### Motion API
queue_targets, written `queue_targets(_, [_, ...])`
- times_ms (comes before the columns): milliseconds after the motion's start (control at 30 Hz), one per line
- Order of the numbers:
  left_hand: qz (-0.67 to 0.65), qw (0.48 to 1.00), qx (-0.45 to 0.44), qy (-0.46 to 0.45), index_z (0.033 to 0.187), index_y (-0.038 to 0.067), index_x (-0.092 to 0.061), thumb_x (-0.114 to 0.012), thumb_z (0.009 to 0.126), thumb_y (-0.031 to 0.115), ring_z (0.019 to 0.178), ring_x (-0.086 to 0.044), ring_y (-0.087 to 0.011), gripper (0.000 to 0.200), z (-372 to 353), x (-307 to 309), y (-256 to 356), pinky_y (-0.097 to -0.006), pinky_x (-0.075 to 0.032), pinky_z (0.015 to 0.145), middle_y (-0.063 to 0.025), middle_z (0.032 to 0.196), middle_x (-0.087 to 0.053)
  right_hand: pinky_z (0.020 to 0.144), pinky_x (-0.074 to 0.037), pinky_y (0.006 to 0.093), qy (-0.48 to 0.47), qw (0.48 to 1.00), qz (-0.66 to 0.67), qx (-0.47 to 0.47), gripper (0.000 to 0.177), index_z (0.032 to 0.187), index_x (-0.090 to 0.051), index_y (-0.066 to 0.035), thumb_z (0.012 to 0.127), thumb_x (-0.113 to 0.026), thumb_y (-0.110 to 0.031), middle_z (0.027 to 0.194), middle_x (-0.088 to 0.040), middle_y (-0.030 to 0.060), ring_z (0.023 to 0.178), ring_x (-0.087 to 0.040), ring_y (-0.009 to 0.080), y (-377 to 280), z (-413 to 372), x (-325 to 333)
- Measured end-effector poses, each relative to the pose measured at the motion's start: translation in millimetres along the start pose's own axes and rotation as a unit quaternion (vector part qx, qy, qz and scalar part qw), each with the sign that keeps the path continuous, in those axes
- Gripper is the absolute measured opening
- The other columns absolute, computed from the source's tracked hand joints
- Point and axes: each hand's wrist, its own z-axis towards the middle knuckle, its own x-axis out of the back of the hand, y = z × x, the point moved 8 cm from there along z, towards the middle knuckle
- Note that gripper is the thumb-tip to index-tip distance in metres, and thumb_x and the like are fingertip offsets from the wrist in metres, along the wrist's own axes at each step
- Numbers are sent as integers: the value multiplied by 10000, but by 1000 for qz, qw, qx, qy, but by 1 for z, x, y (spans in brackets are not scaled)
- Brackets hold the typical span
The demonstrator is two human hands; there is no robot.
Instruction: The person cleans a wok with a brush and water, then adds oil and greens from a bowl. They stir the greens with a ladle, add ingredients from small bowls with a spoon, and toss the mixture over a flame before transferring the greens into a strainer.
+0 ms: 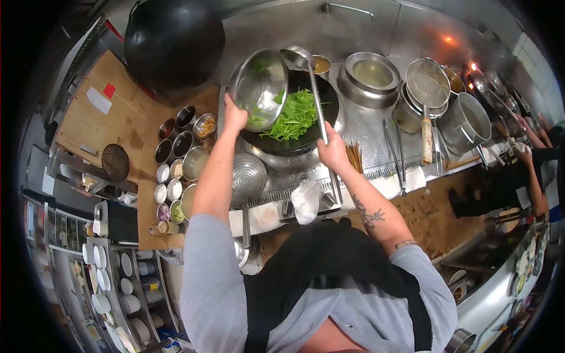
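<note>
Chopped green leafy vegetables (294, 115) lie in a black wok (326, 106) on the stove in front of me. My left hand (236, 115) grips the rim of a metal bowl (252, 82), which is tipped on its side over the wok's left part. A few green bits cling inside the bowl. My right hand (332, 150) is wrapped round the long handle of a ladle (296, 57). The ladle's cup is up at the wok's far edge, beside the bowl.
A perforated strainer (249, 178) lies left of the wok, near several seasoning containers (183, 143). Nested metal pots (369, 73), a mesh sieve (428, 82) and tongs (394, 150) are on the right. A white cloth (306, 201) hangs at the front edge. Another person (532, 170) works at far right.
</note>
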Motion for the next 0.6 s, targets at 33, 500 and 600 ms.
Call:
queue_targets(33, [-44, 999, 27, 4, 1519, 85, -131, -512, 809, -23, 1200, -536, -434, 813, 6, 0, -18, -483, -482, 991, -266, 1402, -423, 900, -501, 420, 6, 1000, -10, -15, 617, 1415, -421, 16, 809, -516, -49, 1066, -642, 318, 1004, -640, 439, 4, -2, 3])
queue_targets(500, [-332, 909, 178, -177, 1254, -27, -517, -471, 842, -31, 897, -688, -314, 415, -2, -4, 11, -471, -617, 725, -179, 1098, -642, 704, -509, 529, -123, 955, -266, 39, 740, 1520, -291, -238, 845, -544, -68, 789, -636, 285, 729, -633, 451, -24, 0, 32])
queue_targets(600, [-305, 916, 206, -159, 1262, -26, -510, -469, 837, -26, 871, -693, -310, 426, 9, 1, 5, -455, -620, 686, -171, 1108, -639, 731, -516, 542, -164, 930, -327, 29, 730, 1513, -303, -275, 844, -534, -97, 822, -656, 263, 762, -644, 442, -14, -7, 46])
